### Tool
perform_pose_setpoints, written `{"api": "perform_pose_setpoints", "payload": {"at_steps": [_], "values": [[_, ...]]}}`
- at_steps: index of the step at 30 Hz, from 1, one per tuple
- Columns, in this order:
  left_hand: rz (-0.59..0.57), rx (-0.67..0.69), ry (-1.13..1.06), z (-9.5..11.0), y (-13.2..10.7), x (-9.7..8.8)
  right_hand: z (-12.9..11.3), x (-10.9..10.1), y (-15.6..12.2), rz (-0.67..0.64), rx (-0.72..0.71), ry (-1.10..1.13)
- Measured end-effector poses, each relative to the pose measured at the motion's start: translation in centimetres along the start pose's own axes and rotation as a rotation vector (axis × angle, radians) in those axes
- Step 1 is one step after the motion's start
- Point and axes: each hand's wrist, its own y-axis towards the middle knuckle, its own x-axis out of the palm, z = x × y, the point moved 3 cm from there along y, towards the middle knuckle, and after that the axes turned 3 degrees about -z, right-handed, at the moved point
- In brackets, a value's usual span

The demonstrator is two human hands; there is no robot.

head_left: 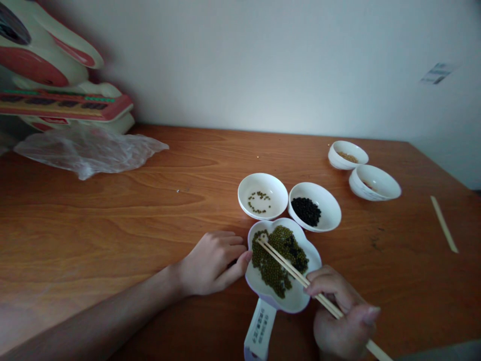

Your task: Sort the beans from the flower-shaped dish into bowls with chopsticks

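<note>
My right hand grips a pair of wooden chopsticks. Their tips are in the green beans at the left part of a white flower-shaped dish, close to a small pale bit. Darker beans are mixed in at the dish's right side. The dish has a handle with a printed label, pointing toward me. On the table left of the dish lies my left hand, thumb against the rim and fingers loosely bent, holding nothing.
Behind the dish stand a bowl with a few green beans and a bowl of black beans. Two more white bowls sit at back right, near a pale stick. A plastic bag and toy keyboard are at left.
</note>
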Motion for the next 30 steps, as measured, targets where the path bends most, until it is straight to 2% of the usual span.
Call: {"api": "perform_pose_setpoints", "payload": {"at_steps": [11, 16, 18, 30], "values": [[0.002, -0.008, -0.001, 0.1, 0.1, -0.2, 0.1, -0.7, -0.4, 0.004, -0.047, 0.061], [0.009, -0.005, 0.0, 0.1, 0.2, -0.2, 0.0, -1.1, -0.1, 0.148, -0.16, 0.111], [0.018, 0.0, -0.003, 0.1, 0.2, -0.2, 0.0, -0.9, 0.2, 0.16, -0.183, 0.102], [0.012, 0.0, 0.017, 0.0, 0.1, 0.0, 1.0, -0.4, 0.8, 0.228, -0.109, 0.11]]}}
